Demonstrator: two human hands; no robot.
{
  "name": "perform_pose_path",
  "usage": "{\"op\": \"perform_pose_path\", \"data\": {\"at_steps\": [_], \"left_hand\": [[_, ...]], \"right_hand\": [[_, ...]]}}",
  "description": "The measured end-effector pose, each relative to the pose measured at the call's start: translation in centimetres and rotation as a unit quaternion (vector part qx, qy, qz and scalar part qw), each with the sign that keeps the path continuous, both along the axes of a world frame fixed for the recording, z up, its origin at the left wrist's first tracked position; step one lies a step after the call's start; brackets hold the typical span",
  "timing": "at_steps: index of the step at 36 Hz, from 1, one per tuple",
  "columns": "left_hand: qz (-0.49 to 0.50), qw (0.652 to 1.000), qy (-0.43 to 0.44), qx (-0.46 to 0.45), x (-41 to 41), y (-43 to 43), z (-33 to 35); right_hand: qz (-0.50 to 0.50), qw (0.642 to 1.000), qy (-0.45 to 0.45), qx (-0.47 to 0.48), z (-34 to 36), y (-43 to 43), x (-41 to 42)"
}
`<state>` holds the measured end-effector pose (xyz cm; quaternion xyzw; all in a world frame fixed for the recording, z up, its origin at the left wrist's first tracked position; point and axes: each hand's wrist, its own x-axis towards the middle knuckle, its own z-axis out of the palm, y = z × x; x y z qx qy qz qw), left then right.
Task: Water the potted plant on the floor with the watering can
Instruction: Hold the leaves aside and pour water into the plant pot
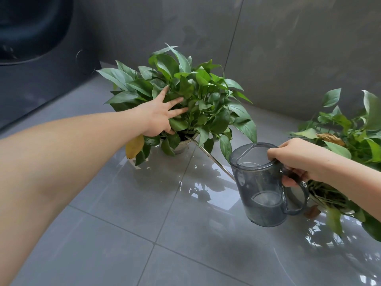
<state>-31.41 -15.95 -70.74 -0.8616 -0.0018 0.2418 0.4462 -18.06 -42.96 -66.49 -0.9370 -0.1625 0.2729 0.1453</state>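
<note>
A leafy green potted plant (198, 96) stands on the grey tiled floor near the wall, in a small pale pot (181, 146). My left hand (158, 114) is spread open against its leaves, pushing them back. My right hand (296, 159) grips the handle of a clear grey watering can (261, 188) with some water in the bottom. The can's long thin metal spout (208, 154) reaches to the pot's rim, under the leaves. One yellow leaf (135, 146) hangs at the pot's left side.
A second potted plant (350, 141) with some brown leaves stands at the right, just behind the can. Grey wall panels run behind both plants. A dark appliance (37, 48) fills the upper left. Glossy floor tiles (144, 234) stretch toward me.
</note>
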Motion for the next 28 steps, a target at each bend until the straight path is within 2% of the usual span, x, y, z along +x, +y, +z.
{"op": "perform_pose_path", "data": {"at_steps": [28], "left_hand": [[-0.004, 1.000, 0.012, 0.013, 0.08, -0.17, 0.26]], "right_hand": [[0.010, 1.000, -0.007, 0.009, 0.14, 0.16, -0.30]]}}
